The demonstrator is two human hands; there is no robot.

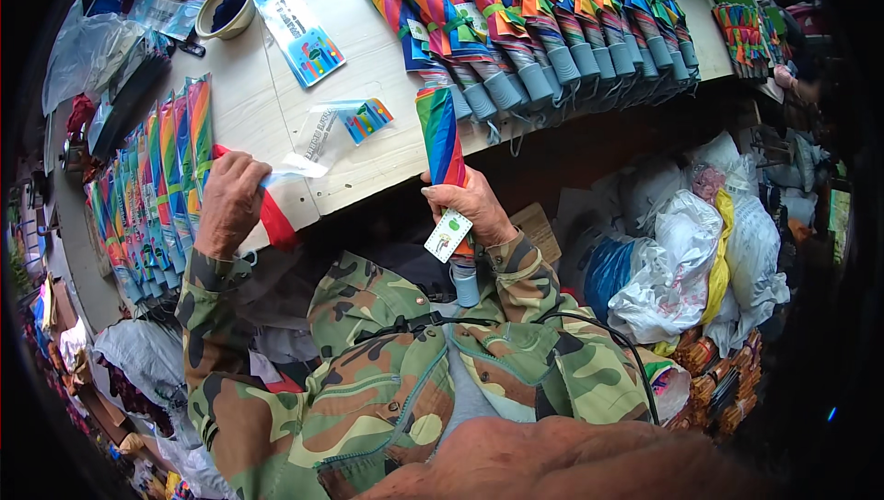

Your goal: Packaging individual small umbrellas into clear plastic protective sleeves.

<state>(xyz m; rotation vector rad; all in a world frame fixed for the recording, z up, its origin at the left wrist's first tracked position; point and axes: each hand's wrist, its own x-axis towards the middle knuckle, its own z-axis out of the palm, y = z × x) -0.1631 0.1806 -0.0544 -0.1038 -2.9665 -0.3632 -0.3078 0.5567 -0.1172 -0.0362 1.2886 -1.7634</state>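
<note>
My right hand is wrapped round a folded rainbow-striped umbrella, held upright in front of my jacket with its grey-blue handle at the bottom. A white hang tag dangles from it below my fingers. At the table's near edge my left hand is closed, fingers curled down; what they pinch is hidden. A strip of red cloth shows on both sides of that hand and hangs over the edge. Close to its fingertips lies a clear plastic sleeve with a colourful printed end.
Several rainbow umbrellas lie in a row at the back right; sleeved ones lie at left. A printed sleeve stack and a bowl with dark contents sit on the table. Stuffed plastic bags fill the right side.
</note>
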